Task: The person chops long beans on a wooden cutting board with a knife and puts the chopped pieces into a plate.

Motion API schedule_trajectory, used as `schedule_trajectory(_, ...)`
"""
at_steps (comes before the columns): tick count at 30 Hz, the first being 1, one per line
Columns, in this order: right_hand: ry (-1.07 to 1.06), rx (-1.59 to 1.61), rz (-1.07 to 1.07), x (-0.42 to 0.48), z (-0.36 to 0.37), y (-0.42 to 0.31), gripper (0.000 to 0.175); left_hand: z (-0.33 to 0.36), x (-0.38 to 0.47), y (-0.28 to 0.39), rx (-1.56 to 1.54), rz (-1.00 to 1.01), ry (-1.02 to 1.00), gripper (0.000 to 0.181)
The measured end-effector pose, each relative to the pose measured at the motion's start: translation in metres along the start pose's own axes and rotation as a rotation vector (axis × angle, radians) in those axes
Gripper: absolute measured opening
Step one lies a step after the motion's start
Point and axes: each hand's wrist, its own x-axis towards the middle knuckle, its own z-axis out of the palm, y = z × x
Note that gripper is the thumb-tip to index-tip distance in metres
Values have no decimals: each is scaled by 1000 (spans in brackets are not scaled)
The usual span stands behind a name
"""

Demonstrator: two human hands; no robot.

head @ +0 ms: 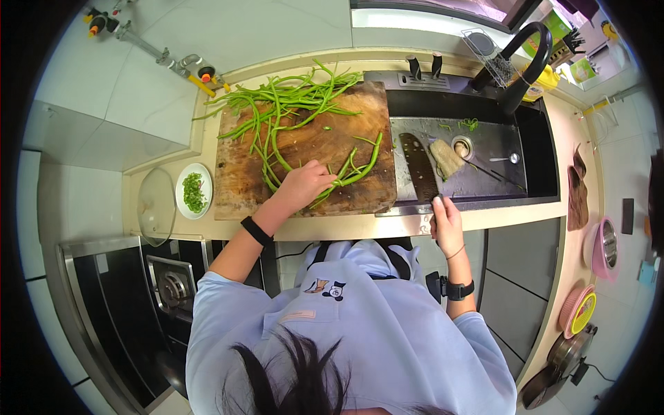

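My left hand (pixel 307 182) is closed around some long green vegetable stems (pixel 363 174) on a worn wooden chopping board (pixel 337 140). A larger tangle of the same stems (pixel 290 96) spreads over the board's far left and past its back edge. In my right hand (pixel 448 220) is the handle of a kitchen cleaver (pixel 418 165). Its dark, wet-looking blade points away from me over the sink's near left part, right of the board. A small cut green piece (pixel 327 128) lies on the board.
A white plate (pixel 208 181) of chopped greens stands left of the board, beside a glass lid (pixel 155 207). The black sink (pixel 537 155) holds a beige sponge-like pad (pixel 447 158) and a spoon (pixel 512 158). Behind rise a black faucet (pixel 544 52) and a knife slot holder (pixel 423 81).
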Motion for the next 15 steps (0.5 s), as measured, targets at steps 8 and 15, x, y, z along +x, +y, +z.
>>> schedule_trajectory(8,-49,-823,-198,34,19,-40,42,-4,-6,-15,-57,73,8,17)
schedule_trajectory(15,-118,-1099,-185,45,35,-52,48,-4,-9,-10,-66,90,9,18)
